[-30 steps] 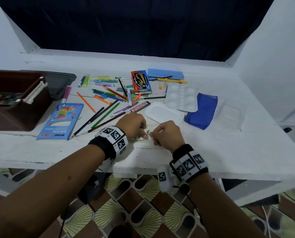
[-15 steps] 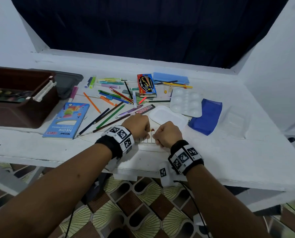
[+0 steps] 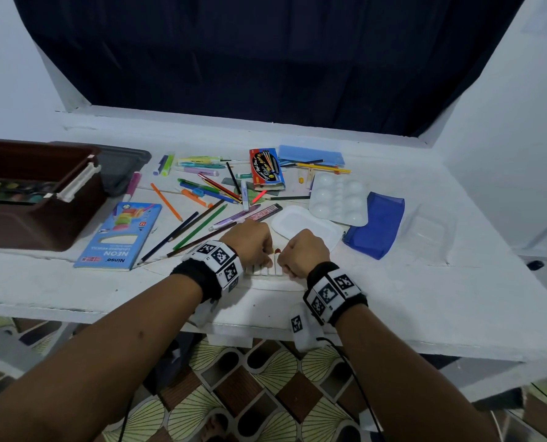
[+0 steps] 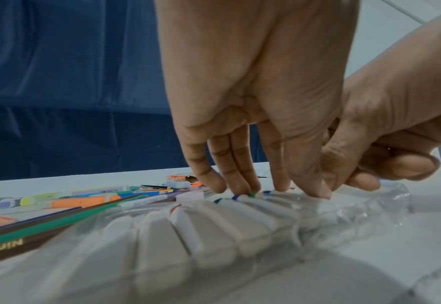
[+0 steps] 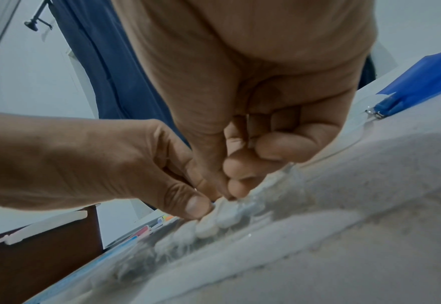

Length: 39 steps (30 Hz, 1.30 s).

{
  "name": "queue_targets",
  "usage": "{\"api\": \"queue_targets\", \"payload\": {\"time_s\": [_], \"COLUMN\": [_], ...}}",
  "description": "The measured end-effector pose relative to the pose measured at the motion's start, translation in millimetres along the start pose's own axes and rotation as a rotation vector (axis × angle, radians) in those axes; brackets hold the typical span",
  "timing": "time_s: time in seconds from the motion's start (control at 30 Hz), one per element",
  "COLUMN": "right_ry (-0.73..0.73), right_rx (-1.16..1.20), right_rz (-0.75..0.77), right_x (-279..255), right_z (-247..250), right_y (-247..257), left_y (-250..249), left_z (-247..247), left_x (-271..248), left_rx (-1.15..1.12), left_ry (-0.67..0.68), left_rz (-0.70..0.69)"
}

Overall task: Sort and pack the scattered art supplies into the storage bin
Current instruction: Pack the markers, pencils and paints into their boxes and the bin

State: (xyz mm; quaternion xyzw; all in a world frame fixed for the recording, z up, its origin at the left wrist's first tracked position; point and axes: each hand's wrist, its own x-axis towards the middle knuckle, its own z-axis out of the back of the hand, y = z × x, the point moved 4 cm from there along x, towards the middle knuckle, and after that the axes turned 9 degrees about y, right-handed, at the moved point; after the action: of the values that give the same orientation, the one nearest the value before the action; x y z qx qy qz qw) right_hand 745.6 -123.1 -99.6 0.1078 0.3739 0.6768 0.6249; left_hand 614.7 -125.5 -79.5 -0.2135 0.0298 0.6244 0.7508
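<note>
A row of white paint tubes (image 3: 267,269) in a clear plastic tray (image 4: 349,207) is located at the near edge of the white table (image 3: 457,301), about midway along it. The left hand (image 3: 249,242) is placed on the tubes with fingertips (image 4: 242,185) pressed down on the coloured caps and the thumb on the tray. The right hand (image 3: 304,253) is positioned just beside it, fingers curled, pinching at the rightmost tube; the exact grip cannot be determined. The brown storage bin (image 3: 42,215) is positioned at the left edge of the table. Loose coloured pencils (image 3: 198,228) and markers are scattered behind the hands, with a blue neon pencil box (image 3: 122,237) between them and the bin. A white palette (image 3: 339,199) and a blue pouch (image 3: 377,224) are located to the right.
</note>
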Motion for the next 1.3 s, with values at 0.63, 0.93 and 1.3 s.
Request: {"api": "queue_targets", "payload": {"time_s": [0.63, 0.93, 1.3], "right_ry": [0.0, -0.173, -0.079], "right_rx": [0.076, 0.279, -0.253], "right_rz": [0.086, 0.09, -0.213], "right_x": [33.4, 109.9, 227.4], "right_z": [63.3, 118.4, 132.6], "right_y": [18.6, 28.1, 39.1], "left_y": [16.2, 28.4, 48.2], "left_z": [35.7, 81.7, 92.1], "left_x": [23.9, 107.6, 195.6], "left_rx": [-0.153, -0.112, 0.105], "left_ry": [-0.065, -0.085, 0.039], "left_rz": [-0.183, -0.189, -0.082]}}
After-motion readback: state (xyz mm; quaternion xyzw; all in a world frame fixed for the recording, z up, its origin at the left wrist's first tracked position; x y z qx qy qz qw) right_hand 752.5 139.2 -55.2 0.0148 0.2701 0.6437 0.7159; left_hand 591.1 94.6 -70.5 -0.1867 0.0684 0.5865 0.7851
